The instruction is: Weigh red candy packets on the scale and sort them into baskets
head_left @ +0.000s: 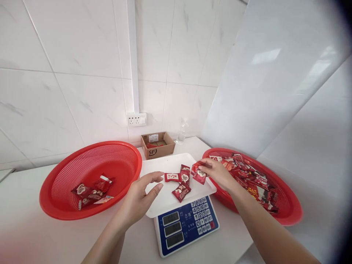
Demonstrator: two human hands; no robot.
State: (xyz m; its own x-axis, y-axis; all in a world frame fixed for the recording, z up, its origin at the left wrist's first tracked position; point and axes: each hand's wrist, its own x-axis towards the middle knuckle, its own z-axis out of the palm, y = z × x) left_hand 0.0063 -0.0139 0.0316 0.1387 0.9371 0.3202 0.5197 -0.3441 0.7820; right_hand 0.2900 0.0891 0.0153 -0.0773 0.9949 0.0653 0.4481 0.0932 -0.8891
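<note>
A white weighing tray sits on a scale with a blue keypad panel. Several small red snack packets lie on the tray, some overlapping. My right hand pinches a red snack packet above the tray's right side. Over the tray's left edge is my left hand, thumb and fingers apart with nothing between them. It points toward the packets without touching them.
At left stands a red basket with a few packets. Another red basket at right holds many packets. Behind the tray are a cardboard box and a clear plastic bottle, close to the tiled wall with its socket.
</note>
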